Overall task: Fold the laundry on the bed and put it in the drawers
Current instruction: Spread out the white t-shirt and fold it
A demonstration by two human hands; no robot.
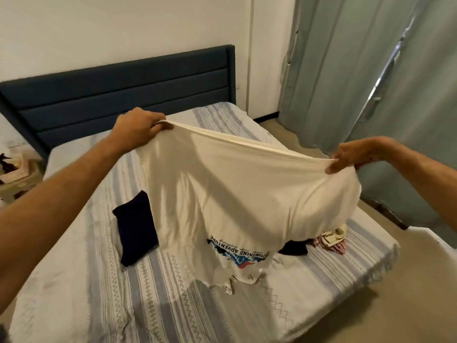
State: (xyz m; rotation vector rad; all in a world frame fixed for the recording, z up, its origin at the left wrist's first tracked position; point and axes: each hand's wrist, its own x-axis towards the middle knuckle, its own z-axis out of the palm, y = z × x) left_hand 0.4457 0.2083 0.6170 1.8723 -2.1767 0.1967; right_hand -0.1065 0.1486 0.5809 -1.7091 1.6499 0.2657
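A cream T-shirt hangs spread above the bed, held taut along its upper edge between two outstretched arms. The left hand has its fingers curled tight round one corner of that edge, on the headboard side of the bed, and the right hand pinches the opposite corner between thumb and fingers, out beyond the bed's far side edge. The shirt's printed graphic, with lettering that reads upside down, sits low on the fabric, and the lowest folds of the shirt touch the bed's striped cover. A folded dark garment lies flat on the bed just beside the hanging shirt, on the side toward the dark blue headboard. Behind the shirt, toward the bed's far corner, a small heap of unfolded clothes in pink and pale tones rests on the cover, with another dark piece partly hidden by the shirt next to it. Pale grey-green curtains hang beyond the bed, and a low stand with clutter sits on the floor beside the headboard end.
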